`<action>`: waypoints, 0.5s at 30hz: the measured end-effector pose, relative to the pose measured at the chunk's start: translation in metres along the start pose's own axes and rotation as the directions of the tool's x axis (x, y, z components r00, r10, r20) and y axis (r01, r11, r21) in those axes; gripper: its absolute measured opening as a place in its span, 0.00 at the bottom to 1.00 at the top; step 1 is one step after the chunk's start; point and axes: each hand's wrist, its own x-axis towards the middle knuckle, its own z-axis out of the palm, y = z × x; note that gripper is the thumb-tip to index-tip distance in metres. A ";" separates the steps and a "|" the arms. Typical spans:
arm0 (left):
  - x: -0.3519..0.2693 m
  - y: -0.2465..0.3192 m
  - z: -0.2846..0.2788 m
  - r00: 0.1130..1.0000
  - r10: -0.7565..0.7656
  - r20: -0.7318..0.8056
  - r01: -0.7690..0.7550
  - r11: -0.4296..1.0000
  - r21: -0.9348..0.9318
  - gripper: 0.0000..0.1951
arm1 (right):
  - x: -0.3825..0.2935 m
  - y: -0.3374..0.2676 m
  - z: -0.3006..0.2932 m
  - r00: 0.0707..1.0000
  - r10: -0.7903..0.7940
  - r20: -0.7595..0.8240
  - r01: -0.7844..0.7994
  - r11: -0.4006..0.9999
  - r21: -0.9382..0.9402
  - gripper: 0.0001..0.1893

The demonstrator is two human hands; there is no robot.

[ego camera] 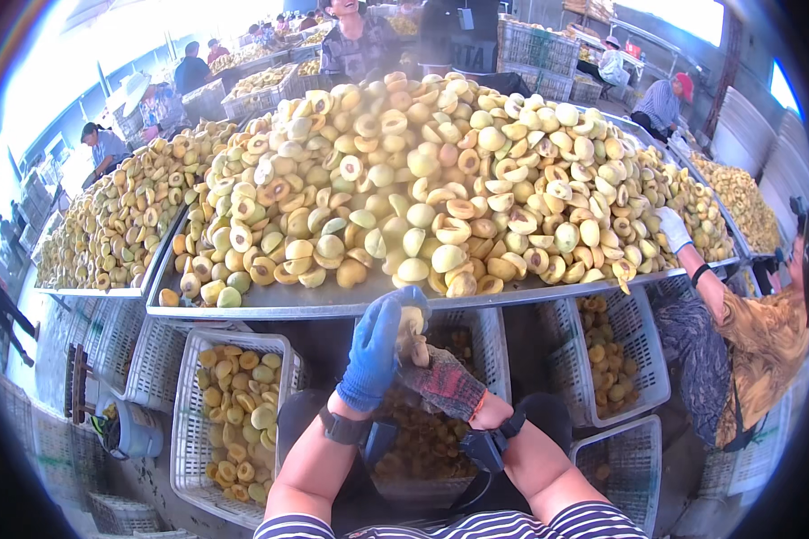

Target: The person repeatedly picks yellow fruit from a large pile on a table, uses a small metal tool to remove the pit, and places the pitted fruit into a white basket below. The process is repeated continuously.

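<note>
My left hand [372, 354], in a blue knitted glove, is closed around a yellow stone fruit [412, 321], probably a peach, just off the near edge of the metal table. My right hand [445, 383], in a grey and red knitted glove, meets the fruit from the lower right; its fingertips are blurred, and any tool in them is hidden. Beyond my hands, a heap of peach halves [404, 182] covers most of the metal table [296, 296]. Below them, between my knees, a plastic crate [495, 350] holds darker fruit pieces [421, 441].
A white crate [182, 411] of peach halves [239, 418] stands at my left, another crate [647, 357] at my right. A bucket [138, 431] is at far left. At right, a co-worker's white-gloved hand [674, 229] touches the heap. Another person [358, 44] stands across the table.
</note>
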 end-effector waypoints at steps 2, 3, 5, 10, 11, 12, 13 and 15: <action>0.001 0.004 -0.001 0.984 0.179 0.025 -0.180 0.965 0.192 0.18 | -0.009 -0.008 -0.001 0.978 0.174 0.115 -0.202 0.931 0.303 0.10; 0.000 0.006 -0.001 0.999 0.044 0.022 -0.044 0.999 -0.017 0.18 | -0.013 -0.011 -0.001 0.944 0.253 0.212 -0.326 0.817 0.475 0.07; -0.002 0.008 -0.001 0.985 -0.166 0.049 0.173 0.948 -0.268 0.20 | -0.018 -0.016 -0.001 0.930 0.278 0.239 -0.357 0.835 0.419 0.08; -0.003 0.004 0.004 0.966 -0.236 0.108 0.259 0.907 -0.331 0.21 | -0.016 -0.025 0.002 0.927 0.311 0.208 -0.371 0.844 0.388 0.10; -0.002 0.002 0.002 0.962 -0.233 0.145 0.269 0.905 -0.331 0.21 | -0.015 -0.027 0.003 0.917 0.369 0.150 -0.398 0.850 0.346 0.10; 0.000 0.001 -0.001 0.960 -0.227 0.165 0.270 0.907 -0.324 0.21 | -0.016 -0.028 0.003 0.934 0.328 0.141 -0.357 0.867 0.348 0.11; 0.004 -0.001 -0.004 0.955 -0.221 0.197 0.274 0.911 -0.308 0.20 | -0.016 -0.030 0.002 0.936 0.323 0.139 -0.352 0.866 0.354 0.11; 0.007 0.000 -0.014 0.947 -0.205 0.247 0.262 0.938 -0.226 0.20 | -0.017 -0.029 0.002 0.922 0.352 0.162 -0.387 0.840 0.381 0.11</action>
